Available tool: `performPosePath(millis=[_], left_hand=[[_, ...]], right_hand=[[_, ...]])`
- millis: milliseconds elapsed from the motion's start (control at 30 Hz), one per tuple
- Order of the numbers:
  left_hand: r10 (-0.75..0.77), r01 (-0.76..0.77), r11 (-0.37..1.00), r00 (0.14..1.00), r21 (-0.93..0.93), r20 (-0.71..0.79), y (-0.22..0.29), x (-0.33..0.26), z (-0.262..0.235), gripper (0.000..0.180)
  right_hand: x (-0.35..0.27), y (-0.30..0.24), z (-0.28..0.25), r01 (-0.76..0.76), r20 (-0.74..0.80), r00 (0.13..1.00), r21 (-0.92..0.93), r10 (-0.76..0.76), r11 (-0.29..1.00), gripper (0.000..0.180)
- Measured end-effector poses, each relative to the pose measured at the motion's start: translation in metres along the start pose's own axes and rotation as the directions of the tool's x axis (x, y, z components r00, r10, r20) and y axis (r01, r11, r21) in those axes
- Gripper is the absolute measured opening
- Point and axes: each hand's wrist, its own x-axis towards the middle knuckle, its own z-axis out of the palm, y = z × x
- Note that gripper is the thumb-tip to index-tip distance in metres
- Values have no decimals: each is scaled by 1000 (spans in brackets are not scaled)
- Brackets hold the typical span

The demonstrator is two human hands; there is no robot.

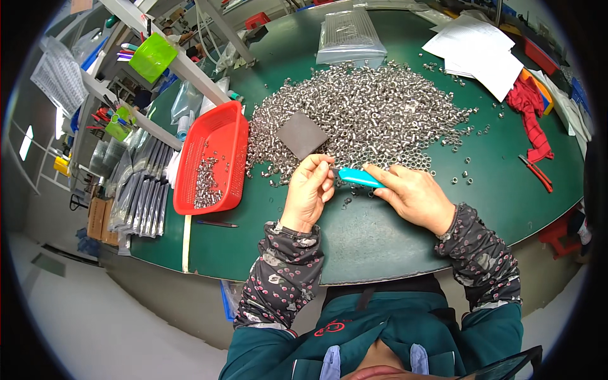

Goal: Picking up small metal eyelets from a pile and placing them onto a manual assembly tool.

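Note:
My right hand (pixel 411 193) grips a tool with a turquoise handle (pixel 358 177), its tip pointing left toward my left hand (pixel 309 190). The left hand's fingers are pinched together at the tool's tip, holding something small that I cannot make out. Both hands hover over the green table (pixel 380 234), just in front of a large pile of small metal nuts (pixel 373 114). A dark grey square plate (pixel 301 134) lies on the near left part of the pile, just above my left hand.
A red plastic basket (pixel 212 161) with several nuts stands to the left. Clear bags (pixel 350 35) of parts lie at the far side, white papers (pixel 478 50) at the far right, red cloth (pixel 531 107) and red-handled pliers (pixel 537 172) to the right. Shelving with bins stands at left.

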Motion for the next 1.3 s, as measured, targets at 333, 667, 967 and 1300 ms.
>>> performPosePath(millis=[333,667,967,1300], left_hand=[[61,-51,993,994,109,-86,-4,0,4,13],[8,3,993,996,121,-90,-1,0,2,14],[-27,37,993,996,113,-86,-1,0,0,13],[-62,72,992,994,105,-93,1,-1,3,13]], right_hand=[[0,4,1,-32,2,999,-7,32,999,36],[1,7,3,35,-80,996,-159,-48,987,36],[1,8,3,96,-131,983,-240,-130,966,45],[3,10,2,139,-199,957,-330,-213,934,46]])
